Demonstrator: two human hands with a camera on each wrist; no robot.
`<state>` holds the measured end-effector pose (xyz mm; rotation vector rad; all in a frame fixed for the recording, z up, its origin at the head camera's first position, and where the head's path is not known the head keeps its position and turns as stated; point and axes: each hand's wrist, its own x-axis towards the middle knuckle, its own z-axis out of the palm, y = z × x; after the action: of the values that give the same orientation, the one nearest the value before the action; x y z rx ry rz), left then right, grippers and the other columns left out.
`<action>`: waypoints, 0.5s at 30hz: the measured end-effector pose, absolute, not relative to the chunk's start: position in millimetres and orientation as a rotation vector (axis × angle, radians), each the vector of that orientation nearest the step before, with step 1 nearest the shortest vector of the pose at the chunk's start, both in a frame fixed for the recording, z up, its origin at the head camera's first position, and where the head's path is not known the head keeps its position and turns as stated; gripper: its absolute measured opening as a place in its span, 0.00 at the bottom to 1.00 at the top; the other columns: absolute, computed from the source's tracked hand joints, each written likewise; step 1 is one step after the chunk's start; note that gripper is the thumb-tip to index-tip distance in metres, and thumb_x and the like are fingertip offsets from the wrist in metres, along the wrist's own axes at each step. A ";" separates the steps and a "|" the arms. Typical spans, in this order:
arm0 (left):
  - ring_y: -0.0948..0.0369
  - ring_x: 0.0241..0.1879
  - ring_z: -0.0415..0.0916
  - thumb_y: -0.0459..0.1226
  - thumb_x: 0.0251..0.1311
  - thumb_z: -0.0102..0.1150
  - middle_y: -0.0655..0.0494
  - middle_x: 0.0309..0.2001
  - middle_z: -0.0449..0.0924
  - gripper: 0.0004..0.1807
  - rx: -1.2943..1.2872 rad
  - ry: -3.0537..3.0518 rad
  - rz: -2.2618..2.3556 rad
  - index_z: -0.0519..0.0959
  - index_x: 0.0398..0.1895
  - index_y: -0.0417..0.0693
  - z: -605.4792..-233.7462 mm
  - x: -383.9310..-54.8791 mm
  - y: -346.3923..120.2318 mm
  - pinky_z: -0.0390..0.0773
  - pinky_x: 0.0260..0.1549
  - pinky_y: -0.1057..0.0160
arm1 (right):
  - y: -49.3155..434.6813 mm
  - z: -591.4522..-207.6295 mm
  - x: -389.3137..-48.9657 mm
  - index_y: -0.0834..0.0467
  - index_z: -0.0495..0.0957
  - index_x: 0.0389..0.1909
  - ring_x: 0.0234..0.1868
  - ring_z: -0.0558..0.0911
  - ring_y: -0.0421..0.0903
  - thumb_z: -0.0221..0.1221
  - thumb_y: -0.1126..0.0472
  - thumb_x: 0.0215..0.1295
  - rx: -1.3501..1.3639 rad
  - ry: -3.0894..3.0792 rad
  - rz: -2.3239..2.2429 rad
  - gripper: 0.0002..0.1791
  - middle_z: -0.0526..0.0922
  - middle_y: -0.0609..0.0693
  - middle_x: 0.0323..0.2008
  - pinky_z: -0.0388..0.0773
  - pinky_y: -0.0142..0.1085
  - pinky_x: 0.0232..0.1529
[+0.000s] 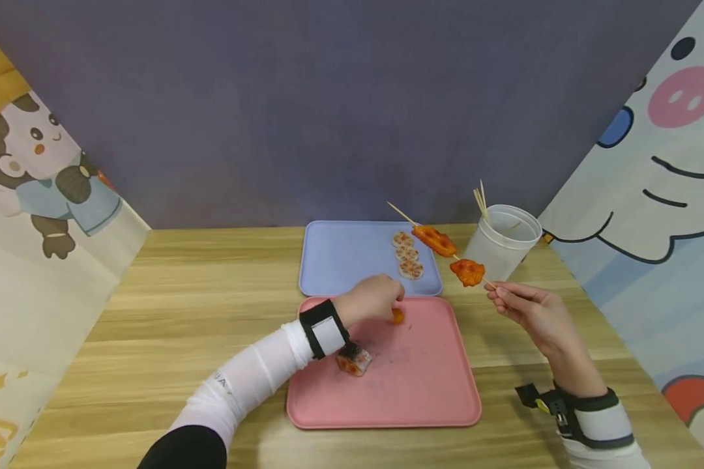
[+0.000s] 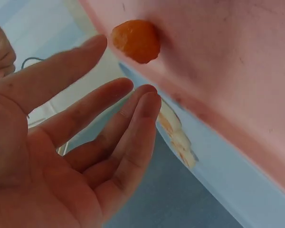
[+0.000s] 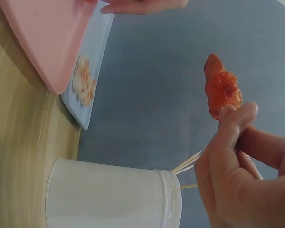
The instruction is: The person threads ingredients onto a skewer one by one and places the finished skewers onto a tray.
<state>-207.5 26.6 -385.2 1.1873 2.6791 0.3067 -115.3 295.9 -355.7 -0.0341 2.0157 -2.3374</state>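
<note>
My right hand pinches the lower end of a wooden skewer held up at a slant beside the white tub. Two glossy orange-red food pieces are threaded on it, a long one toward the tip and a lumpy one near my fingers. Over the far part of the pink tray, my left hand reaches toward a small orange ball-like piece. Its fingers are loosely bent and parted from the thumb, with nothing between them; the thumb tip is right at the ball's edge.
A dark-topped, whitish block with orange bits lies on the pink tray, near the left wrist. Behind it, a blue tray carries three round, orange-speckled slices. The white tub with several wooden sticks stands at the right.
</note>
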 end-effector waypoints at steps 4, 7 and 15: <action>0.63 0.23 0.69 0.35 0.52 0.65 0.58 0.24 0.76 0.03 1.204 2.651 0.294 0.80 0.26 0.46 -387.6 -203.2 29.0 0.69 0.21 0.68 | 297.5 -355.2 -114.8 0.53 0.86 0.37 0.36 0.85 0.36 0.55 0.68 0.66 -0.021 2.031 -2.333 0.12 0.87 0.45 0.35 0.81 0.26 0.36; 0.64 0.19 0.62 0.34 0.51 0.64 0.60 0.19 0.67 0.12 1.192 2.657 0.266 0.72 0.17 0.48 -389.0 -201.4 32.0 0.64 0.16 0.67 | 299.3 -353.7 -115.0 0.53 0.86 0.37 0.35 0.85 0.36 0.55 0.68 0.66 -0.023 2.036 -2.341 0.11 0.87 0.45 0.35 0.81 0.26 0.36; 0.65 0.19 0.63 0.33 0.52 0.64 0.60 0.19 0.70 0.13 1.201 2.670 0.213 0.70 0.18 0.49 -396.1 -201.4 36.3 0.65 0.17 0.69 | 301.5 -351.9 -115.4 0.55 0.86 0.37 0.35 0.85 0.37 0.55 0.68 0.66 -0.034 2.019 -2.365 0.11 0.87 0.46 0.35 0.81 0.27 0.36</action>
<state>-201.4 36.3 -396.1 1.2011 2.6699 0.2133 -115.4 301.5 -351.9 -0.0344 2.0192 -2.3649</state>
